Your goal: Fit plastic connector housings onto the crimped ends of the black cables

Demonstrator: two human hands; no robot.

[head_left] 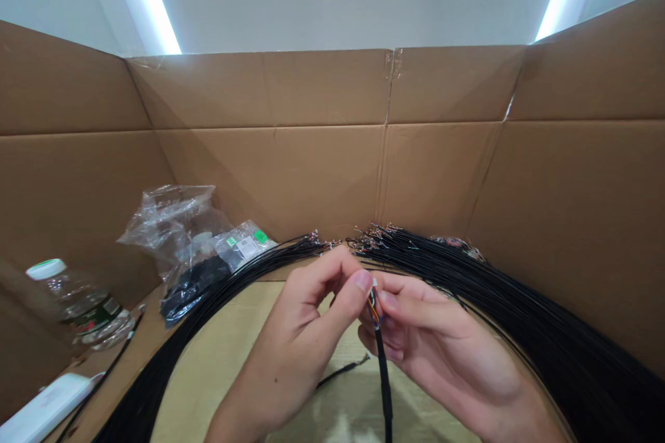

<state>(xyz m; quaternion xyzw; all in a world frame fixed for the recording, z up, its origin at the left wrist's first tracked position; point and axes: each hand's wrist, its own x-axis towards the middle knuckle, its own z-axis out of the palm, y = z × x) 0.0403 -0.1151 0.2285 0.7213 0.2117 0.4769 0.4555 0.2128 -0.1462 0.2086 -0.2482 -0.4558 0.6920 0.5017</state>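
Note:
Near the middle, a black cable (383, 377) hangs down from the fingertips, its thin coloured wires (373, 308) bare at the top and ending in a small white connector (375, 282). My left hand (306, 339) pinches at the connector end with thumb and forefinger. My right hand (441, 339) has its thumb and fingers closed round the coloured wires from the other side. Another cable end (343, 372) with loose wires lies on the work surface (218, 353), partly behind my left hand.
Bundles of black cables curve along the left (208, 297) and right (493, 297). Clear plastic bags (181, 242), a bottle (86, 304) and a white device (46, 408) are at the left. Cardboard walls (322, 173) stand around.

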